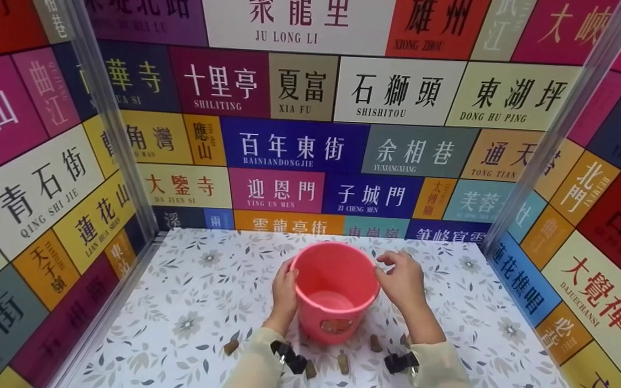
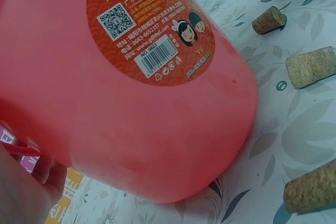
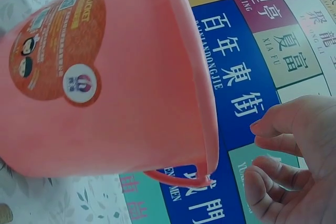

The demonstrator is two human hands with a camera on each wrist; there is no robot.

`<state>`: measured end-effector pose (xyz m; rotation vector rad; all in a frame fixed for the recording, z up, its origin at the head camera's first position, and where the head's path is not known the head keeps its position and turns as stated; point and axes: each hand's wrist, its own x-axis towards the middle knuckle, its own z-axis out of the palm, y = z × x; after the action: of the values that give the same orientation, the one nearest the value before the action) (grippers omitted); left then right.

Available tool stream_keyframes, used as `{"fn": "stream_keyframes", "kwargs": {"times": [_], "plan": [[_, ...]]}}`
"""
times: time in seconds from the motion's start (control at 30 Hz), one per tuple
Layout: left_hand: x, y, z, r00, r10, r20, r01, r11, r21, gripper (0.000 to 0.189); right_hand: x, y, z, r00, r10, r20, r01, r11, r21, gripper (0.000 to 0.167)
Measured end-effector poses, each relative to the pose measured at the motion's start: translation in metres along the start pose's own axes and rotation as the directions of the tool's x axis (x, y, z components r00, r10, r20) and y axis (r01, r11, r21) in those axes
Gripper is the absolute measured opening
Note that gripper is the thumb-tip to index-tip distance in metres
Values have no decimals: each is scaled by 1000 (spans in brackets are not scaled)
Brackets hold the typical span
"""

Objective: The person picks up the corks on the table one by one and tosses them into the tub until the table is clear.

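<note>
A pink plastic bucket (image 1: 324, 326) stands upright on the patterned tabletop, its mouth toward the head camera. At its left side my left hand (image 1: 283, 293) grips the rim, thumb in front. In the left wrist view, the fingers of the left hand (image 2: 31, 190) are partly hidden near the red handle (image 2: 20, 150). My right hand (image 1: 403, 280) is raised beside the right rim with loosely bent fingers. The right wrist view shows a gap between the right hand (image 3: 289, 166) and the bucket (image 3: 142, 77), nothing in its fingers. An orange label (image 2: 152, 30) is on the bucket's wall.
Several corks lie scattered in front of the bucket, among them a cork (image 1: 230, 346) at left, a cork (image 1: 343, 364) in the middle and a cork (image 1: 376, 343) at right. Panels with colourful signs (image 1: 294, 143) enclose the white leaf-patterned table (image 1: 181, 280) at the back and sides.
</note>
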<state>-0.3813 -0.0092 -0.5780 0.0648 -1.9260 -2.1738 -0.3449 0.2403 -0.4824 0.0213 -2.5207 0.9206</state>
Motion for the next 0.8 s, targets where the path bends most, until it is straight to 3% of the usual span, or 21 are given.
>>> {"fn": "stream_keyframes", "kwargs": {"times": [0.43, 0.8], "plan": [[-2, 0, 1, 999, 44, -5, -44, 999, 23, 42, -11, 24, -11, 999, 6, -50, -8, 999, -33, 16], [-2, 2, 0, 999, 28, -19, -28, 999, 23, 42, -16, 45, -26, 997, 57, -43, -60, 996, -63, 18]]}}
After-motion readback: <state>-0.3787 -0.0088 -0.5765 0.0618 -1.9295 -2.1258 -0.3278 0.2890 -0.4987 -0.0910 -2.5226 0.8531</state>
